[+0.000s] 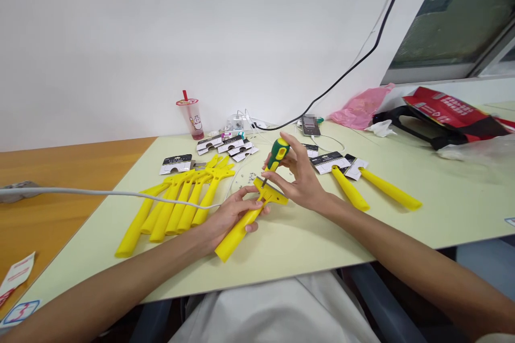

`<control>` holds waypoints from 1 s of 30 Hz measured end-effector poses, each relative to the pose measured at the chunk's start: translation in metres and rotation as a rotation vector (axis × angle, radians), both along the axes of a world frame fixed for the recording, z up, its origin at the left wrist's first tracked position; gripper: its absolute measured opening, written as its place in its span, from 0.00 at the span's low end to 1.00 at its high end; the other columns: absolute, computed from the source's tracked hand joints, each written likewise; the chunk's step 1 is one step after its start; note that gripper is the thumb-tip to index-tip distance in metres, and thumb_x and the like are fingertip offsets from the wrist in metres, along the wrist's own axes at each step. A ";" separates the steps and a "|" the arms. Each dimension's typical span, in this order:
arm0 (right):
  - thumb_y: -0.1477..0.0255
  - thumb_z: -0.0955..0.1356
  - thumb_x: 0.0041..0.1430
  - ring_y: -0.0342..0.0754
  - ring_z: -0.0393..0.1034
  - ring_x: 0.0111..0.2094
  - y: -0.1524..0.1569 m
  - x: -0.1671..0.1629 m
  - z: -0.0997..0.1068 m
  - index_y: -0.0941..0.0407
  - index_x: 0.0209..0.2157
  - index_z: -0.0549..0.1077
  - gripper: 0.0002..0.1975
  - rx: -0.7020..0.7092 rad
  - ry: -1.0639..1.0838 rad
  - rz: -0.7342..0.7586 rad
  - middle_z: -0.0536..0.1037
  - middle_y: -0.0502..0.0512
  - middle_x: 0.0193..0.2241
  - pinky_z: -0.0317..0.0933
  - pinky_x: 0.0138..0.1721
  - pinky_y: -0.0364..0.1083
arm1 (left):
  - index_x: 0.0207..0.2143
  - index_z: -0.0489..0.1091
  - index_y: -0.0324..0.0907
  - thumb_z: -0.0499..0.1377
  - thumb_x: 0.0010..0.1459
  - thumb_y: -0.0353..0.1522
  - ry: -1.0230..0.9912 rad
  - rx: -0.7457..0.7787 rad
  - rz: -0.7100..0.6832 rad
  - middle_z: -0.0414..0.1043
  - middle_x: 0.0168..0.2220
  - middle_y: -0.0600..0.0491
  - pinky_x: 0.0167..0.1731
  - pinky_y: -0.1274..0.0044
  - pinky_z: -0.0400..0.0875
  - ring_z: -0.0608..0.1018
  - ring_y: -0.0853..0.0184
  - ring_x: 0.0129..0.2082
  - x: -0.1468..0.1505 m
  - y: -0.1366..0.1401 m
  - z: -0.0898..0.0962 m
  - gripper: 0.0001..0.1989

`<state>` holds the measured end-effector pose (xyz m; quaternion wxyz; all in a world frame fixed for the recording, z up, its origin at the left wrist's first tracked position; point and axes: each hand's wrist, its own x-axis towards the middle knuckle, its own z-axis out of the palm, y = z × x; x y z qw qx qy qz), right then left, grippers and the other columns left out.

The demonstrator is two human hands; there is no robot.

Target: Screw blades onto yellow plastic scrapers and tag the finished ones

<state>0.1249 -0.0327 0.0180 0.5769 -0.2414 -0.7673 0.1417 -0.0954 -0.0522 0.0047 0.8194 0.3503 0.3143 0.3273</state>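
Observation:
My left hand [231, 217] is closed around the neck of a yellow scraper [237, 236], whose wide head points up and away from me. A green and yellow screwdriver [278, 154] is gripped in my right hand [300, 177], its tip down at the left end of the scraper head. Left of my left hand several yellow scraper handles [181, 203] lie side by side. Small loose screws [247, 177] are scattered behind the scraper head. To the right lie two more scrapers [350, 190], with black and white cards [330, 161] at their heads.
More cards [231, 144] lie at the back beside a drink cup [193, 118] with a red straw. A white cable [120, 193] crosses over the left handles. A phone [310, 125], a pink plastic bag [360, 107] and a red and black bag [454, 115] are along the back right.

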 end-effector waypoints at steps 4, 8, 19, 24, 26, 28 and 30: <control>0.65 0.67 0.80 0.55 0.80 0.56 -0.001 0.000 0.002 0.39 0.80 0.49 0.36 0.003 -0.009 0.072 0.76 0.63 0.62 0.78 0.58 0.62 | 0.50 0.70 0.45 0.77 0.52 0.26 0.002 -0.006 0.012 0.80 0.43 0.49 0.16 0.85 0.60 0.84 0.66 0.38 0.001 0.000 0.002 0.27; 0.65 0.71 0.77 0.54 0.82 0.50 0.002 0.000 0.000 0.40 0.79 0.53 0.37 -0.003 0.027 0.067 0.80 0.59 0.55 0.80 0.55 0.61 | 0.49 0.70 0.44 0.77 0.51 0.26 0.003 -0.017 0.033 0.81 0.45 0.46 0.17 0.84 0.60 0.84 0.66 0.38 0.001 0.000 0.003 0.27; 0.68 0.71 0.77 0.55 0.83 0.54 0.002 -0.002 -0.001 0.39 0.78 0.54 0.37 0.022 0.058 0.091 0.79 0.60 0.58 0.80 0.56 0.61 | 0.49 0.71 0.43 0.79 0.48 0.27 0.009 -0.002 0.030 0.82 0.47 0.46 0.16 0.84 0.61 0.84 0.66 0.37 0.002 -0.001 0.004 0.28; 0.66 0.76 0.72 0.54 0.82 0.50 0.004 0.000 -0.004 0.37 0.76 0.60 0.38 0.046 0.089 -0.027 0.73 0.61 0.66 0.82 0.52 0.59 | 0.49 0.72 0.43 0.79 0.50 0.27 0.008 0.012 0.002 0.81 0.48 0.45 0.16 0.84 0.60 0.84 0.66 0.39 0.003 -0.003 0.008 0.27; 0.65 0.73 0.76 0.56 0.81 0.55 0.002 0.001 -0.003 0.38 0.78 0.57 0.36 0.022 0.063 0.001 0.74 0.62 0.65 0.80 0.57 0.62 | 0.48 0.72 0.43 0.79 0.50 0.27 0.011 0.010 0.003 0.81 0.45 0.47 0.16 0.83 0.61 0.84 0.66 0.38 0.003 -0.003 0.008 0.26; 0.65 0.69 0.79 0.57 0.81 0.58 0.001 0.000 -0.002 0.38 0.79 0.53 0.35 -0.007 0.039 0.072 0.78 0.61 0.61 0.78 0.61 0.64 | 0.47 0.71 0.44 0.78 0.49 0.27 0.014 0.002 0.017 0.80 0.42 0.49 0.16 0.83 0.60 0.83 0.65 0.38 0.003 -0.003 0.009 0.26; 0.67 0.69 0.79 0.55 0.83 0.55 0.001 0.000 -0.001 0.38 0.79 0.53 0.35 -0.020 0.039 0.105 0.80 0.60 0.58 0.78 0.60 0.63 | 0.47 0.70 0.43 0.78 0.49 0.27 0.018 -0.007 0.029 0.79 0.41 0.49 0.16 0.84 0.59 0.83 0.66 0.37 0.004 -0.002 0.008 0.26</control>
